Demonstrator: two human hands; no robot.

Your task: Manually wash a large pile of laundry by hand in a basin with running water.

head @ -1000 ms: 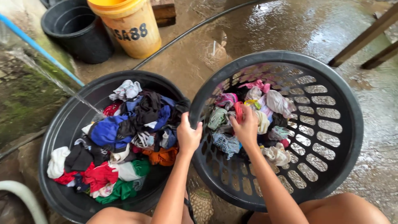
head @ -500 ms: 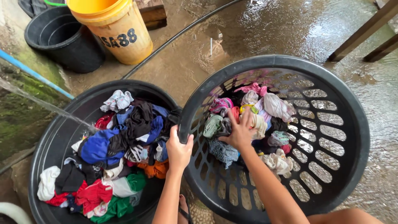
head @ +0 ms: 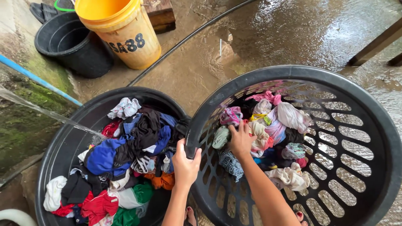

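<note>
My left hand (head: 185,164) grips the near-left rim of a black perforated laundry basket (head: 356,125), which is tilted toward a black tub (head: 79,121). Inside the basket, my right hand (head: 240,141) presses on a heap of mixed small clothes (head: 276,125), its fingers closed into the fabric. The tub to the left holds a pile of coloured garments (head: 125,155) in blue, black, red, green and orange. A thin stream of water (head: 46,112) runs from the left into the tub.
A yellow bucket (head: 123,31) and a smaller black tub (head: 71,44) stand at the back left on wet concrete. A black hose (head: 184,39) crosses the ground. A blue pipe (head: 37,79) runs along a mossy wall. Wooden posts (head: 374,44) stand at the right.
The basket has come closer and tipped a little more toward the tub. My right hand has shifted slightly left and down over the clothes. My left hand keeps its hold on the rim.
</note>
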